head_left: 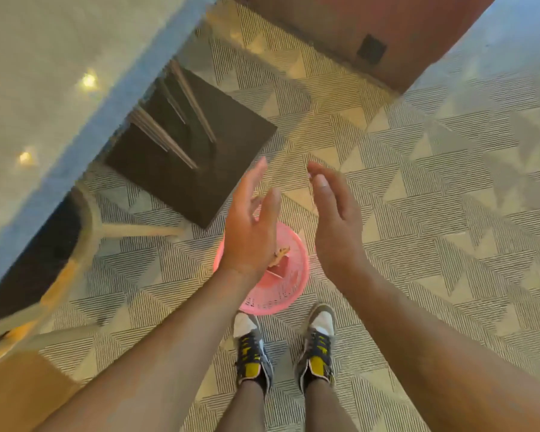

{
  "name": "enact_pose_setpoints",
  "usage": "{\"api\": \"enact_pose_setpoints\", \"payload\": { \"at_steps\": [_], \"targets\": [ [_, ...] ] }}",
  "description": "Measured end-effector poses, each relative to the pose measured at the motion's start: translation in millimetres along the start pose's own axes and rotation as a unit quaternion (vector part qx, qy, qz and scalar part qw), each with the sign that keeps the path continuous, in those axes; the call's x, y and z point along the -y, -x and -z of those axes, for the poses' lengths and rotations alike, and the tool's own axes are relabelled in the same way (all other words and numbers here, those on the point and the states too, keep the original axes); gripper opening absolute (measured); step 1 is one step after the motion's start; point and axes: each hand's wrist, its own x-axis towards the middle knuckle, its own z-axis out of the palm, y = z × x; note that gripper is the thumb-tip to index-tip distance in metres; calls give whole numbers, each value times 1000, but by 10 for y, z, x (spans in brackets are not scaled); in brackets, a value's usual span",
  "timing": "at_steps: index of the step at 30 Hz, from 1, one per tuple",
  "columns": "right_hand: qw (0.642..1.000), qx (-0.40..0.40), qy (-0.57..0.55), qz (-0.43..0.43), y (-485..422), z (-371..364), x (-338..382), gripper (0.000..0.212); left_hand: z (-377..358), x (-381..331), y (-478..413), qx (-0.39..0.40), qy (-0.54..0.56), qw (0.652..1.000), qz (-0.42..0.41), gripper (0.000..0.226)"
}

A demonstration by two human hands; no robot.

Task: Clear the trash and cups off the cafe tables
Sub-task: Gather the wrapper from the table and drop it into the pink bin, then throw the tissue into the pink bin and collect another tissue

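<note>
A pink plastic basket [281,294] stands on the patterned floor just ahead of my feet. Crumpled brownish and red trash [279,260] lies inside it. My left hand [251,226] and my right hand [335,219] hover above the basket, palms facing each other a short gap apart. Fingers on both are straight and neither holds anything. My left hand hides part of the basket's rim.
A pale cafe table top [44,88] with a blue edge fills the upper left. Its dark square base [194,163] sits on the floor beside the basket. A wooden chair frame [75,244] stands at left, and a brown panel [371,32] rises at top right.
</note>
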Motion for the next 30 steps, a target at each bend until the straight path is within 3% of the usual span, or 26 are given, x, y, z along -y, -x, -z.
{"api": "enact_pose_setpoints", "payload": {
  "at_steps": [6, 11, 16, 18, 23, 30],
  "targets": [
    [997, -27, 7, 66, 199, 331, 1419, 49, 83, -1516, 233, 20, 26, 994, -109, 53],
    [991, -64, -19, 116, 521, 614, 2548, 47, 192, -2545, 565, 9, 54, 990, -133, 58],
    [984, -87, -36, 149, 901, 858, 3500, 56, 350, -3440, 981, -2, 75, 984, -161, 41],
    [983, -78, -39, 160, 1067, 964, 3850, 52, 418, -3782, 1133, -10, 68, 981, -180, 48],
    [972, -85, -42, 215, 1402, 1307, 4513, 52, 515, -4475, 1476, -27, 55, 971, -231, 60],
    [958, -100, -44, 265, 1701, 1702, 5087, 43, 487, -5252, 1791, -37, 98, 948, -300, 39]
  ]
}}
